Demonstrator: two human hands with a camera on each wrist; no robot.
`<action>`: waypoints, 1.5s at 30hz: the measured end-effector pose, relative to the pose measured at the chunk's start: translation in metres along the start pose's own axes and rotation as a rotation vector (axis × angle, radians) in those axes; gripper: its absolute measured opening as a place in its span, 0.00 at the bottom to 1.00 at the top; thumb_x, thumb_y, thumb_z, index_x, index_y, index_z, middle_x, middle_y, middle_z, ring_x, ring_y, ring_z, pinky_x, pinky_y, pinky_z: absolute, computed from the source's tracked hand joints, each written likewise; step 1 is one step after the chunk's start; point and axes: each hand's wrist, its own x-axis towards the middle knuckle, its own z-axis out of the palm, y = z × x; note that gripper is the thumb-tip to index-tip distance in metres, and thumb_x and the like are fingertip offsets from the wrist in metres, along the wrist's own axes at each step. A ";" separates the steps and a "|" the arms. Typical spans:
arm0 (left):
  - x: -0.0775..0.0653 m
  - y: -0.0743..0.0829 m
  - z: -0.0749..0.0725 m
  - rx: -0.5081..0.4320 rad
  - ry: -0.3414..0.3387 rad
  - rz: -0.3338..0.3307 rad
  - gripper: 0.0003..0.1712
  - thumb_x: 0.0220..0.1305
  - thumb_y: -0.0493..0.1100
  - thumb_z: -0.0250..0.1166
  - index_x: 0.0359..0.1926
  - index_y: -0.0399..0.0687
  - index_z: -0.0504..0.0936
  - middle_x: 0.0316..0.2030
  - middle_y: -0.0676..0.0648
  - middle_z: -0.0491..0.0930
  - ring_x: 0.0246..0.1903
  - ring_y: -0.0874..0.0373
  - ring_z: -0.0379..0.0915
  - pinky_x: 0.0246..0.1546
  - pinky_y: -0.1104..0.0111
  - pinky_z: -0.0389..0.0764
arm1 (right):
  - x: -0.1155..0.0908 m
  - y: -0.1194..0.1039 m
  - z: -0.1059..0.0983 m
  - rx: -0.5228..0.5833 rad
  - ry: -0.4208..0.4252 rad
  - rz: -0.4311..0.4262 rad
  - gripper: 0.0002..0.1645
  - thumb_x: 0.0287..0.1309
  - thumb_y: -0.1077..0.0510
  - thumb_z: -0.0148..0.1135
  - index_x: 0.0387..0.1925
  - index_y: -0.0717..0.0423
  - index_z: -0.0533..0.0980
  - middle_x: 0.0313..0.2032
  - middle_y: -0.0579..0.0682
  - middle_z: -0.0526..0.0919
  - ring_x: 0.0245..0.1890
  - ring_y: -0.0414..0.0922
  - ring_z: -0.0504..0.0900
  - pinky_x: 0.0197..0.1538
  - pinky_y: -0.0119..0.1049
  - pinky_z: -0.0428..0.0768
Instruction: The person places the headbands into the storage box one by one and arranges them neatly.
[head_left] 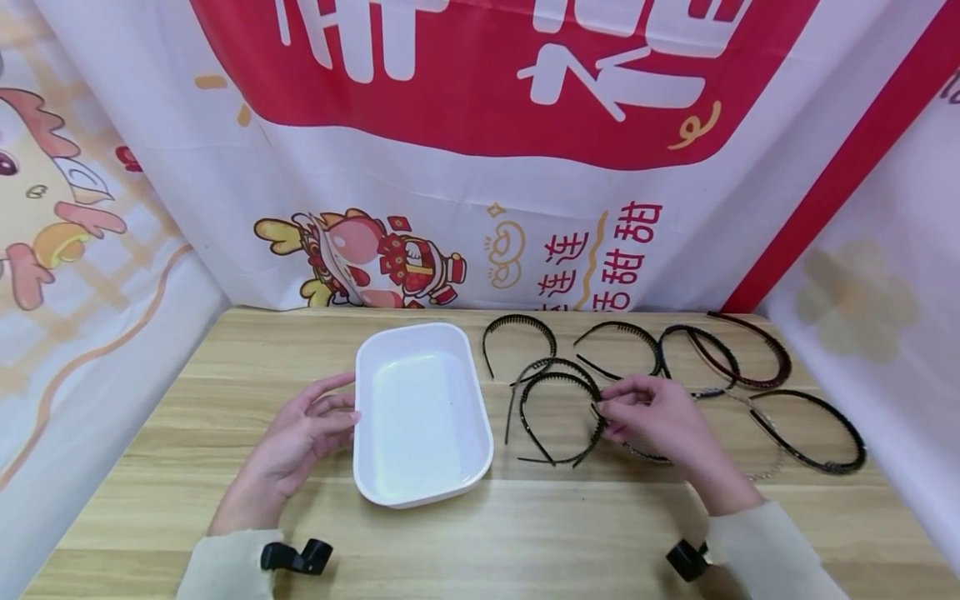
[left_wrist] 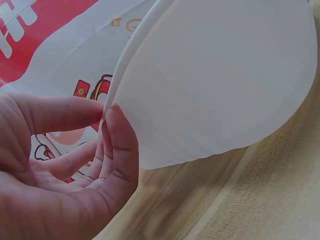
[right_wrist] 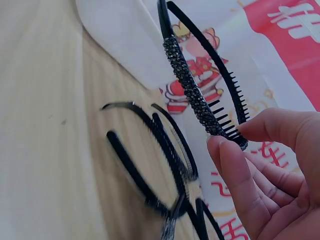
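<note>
On the left, my left hand pinches the side rim of a white plastic tray between thumb and fingers. The tray's inside shows bare white. My right hand holds a black headband by its curved top, thumb against the fingertips. Dark sparkling beads cover its outer band, and comb teeth line the inner side. Its ends point toward the tray in the right wrist view. Below it there, other black headbands overlap on the table.
Another toothed headband lies right of the tray's far end. Several more, including a dark one at the far right, spread over the wooden table. Printed cloth hangs along the back and both sides.
</note>
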 end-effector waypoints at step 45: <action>0.001 -0.002 0.002 -0.056 0.000 0.003 0.43 0.71 0.32 0.65 0.82 0.45 0.58 0.48 0.56 0.83 0.45 0.62 0.83 0.50 0.65 0.86 | 0.079 -0.117 0.164 -0.462 -0.153 -0.112 0.09 0.58 0.58 0.79 0.28 0.55 0.84 0.26 0.49 0.88 0.26 0.45 0.92 0.30 0.31 0.86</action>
